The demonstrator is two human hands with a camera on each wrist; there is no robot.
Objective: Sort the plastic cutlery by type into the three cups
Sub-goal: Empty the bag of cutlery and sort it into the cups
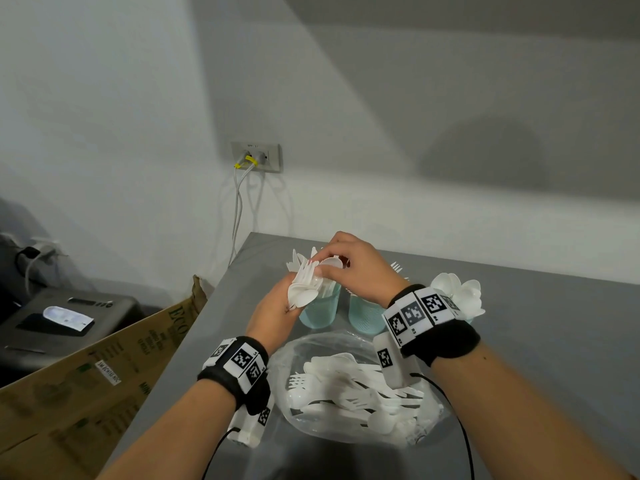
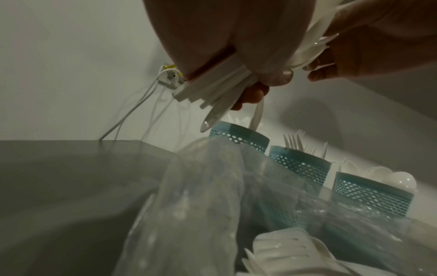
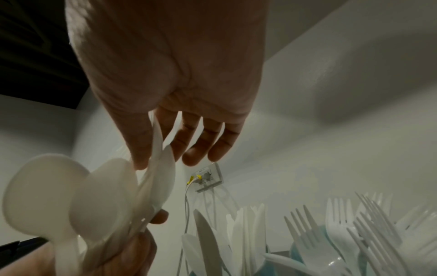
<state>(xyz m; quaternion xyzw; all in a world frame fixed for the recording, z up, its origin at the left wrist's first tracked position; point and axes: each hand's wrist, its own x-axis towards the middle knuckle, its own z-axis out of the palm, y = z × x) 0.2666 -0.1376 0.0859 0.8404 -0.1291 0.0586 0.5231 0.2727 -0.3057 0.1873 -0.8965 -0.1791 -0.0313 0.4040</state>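
Observation:
My left hand [image 1: 277, 311] grips a fanned bundle of white plastic cutlery [image 1: 305, 284] above the left teal cup [image 1: 320, 311]; spoon bowls [image 3: 71, 196] and flat handles [image 2: 208, 89] stick out of it. My right hand [image 1: 327, 262] pinches one white spoon [image 1: 330, 264] at the top of that bundle, thumb [image 3: 139, 145] against it. The left cup holds knives [image 3: 224, 233], the middle cup [image 1: 365, 318] forks [image 3: 350, 229], and the right cup [image 2: 371, 196] spoons [image 1: 457, 292]. A clear plastic bag [image 1: 429, 427] in front of the cups holds several more mixed pieces [image 1: 349, 386].
The grey table [image 1: 554, 341] ends at its left edge just past the left cup. A cardboard box [image 1: 104, 368] leans below that edge. A wall socket [image 1: 256, 156] with hanging cables sits behind the table corner. A grey appliance [image 1: 52, 317] stands at far left.

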